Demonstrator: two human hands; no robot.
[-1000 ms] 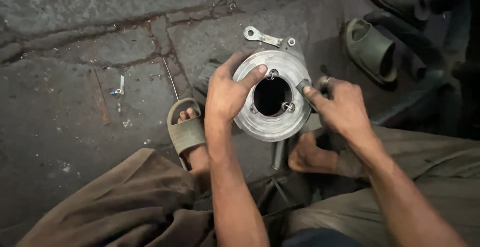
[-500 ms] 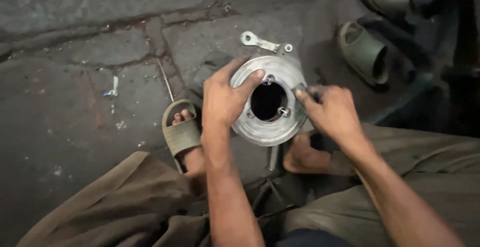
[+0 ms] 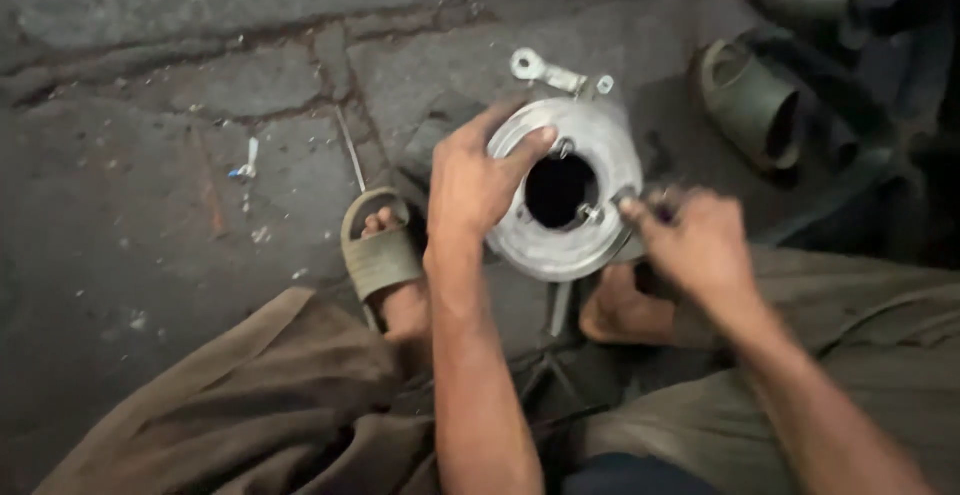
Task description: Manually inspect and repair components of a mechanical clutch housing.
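We steady the round metal housing [image 3: 572, 205] between our feet — left hand [image 3: 470, 183] spread across its rim, right hand [image 3: 695, 240] pinching a fastener at its edge. One stud stands seated — others appear unfinished.

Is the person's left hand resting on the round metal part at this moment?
Yes, the left hand lies on the rim of the round metal part.

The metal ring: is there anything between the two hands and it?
Nothing visible. The left hand lies directly on the left rim of the metal ring, thumb near its centre hole. The right hand pinches a small fitting at the ring's right edge; blur hides whether it grips it.
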